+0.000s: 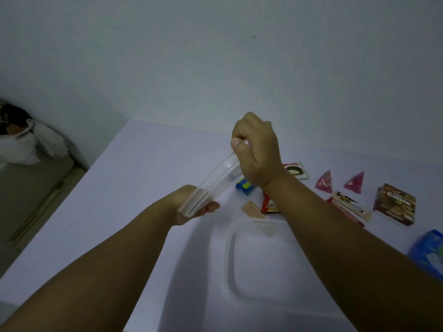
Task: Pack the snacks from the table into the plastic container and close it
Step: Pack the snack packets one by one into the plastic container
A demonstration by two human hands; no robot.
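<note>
Both my hands hold a clear plastic lid (215, 180) tilted on edge above the white table (134, 178). My left hand (191, 209) grips its near end and my right hand (256, 149) pinches its far end. The clear plastic container (242, 267) stands open on the table below my right forearm. Snacks lie beyond it: a blue pack (244, 185), a red pack (269, 206), a tan wafer (253, 209), a white cookie pack (296, 170), two pink triangular packs (324, 182), a long biscuit box (352, 208) and a brown Collon box (394, 204).
A blue snack bag (430, 252) lies at the right edge of the table. The table's back edge meets a pale wall. Off the left edge, lower down, a white plastic bag (26, 142) sits on a grey floor.
</note>
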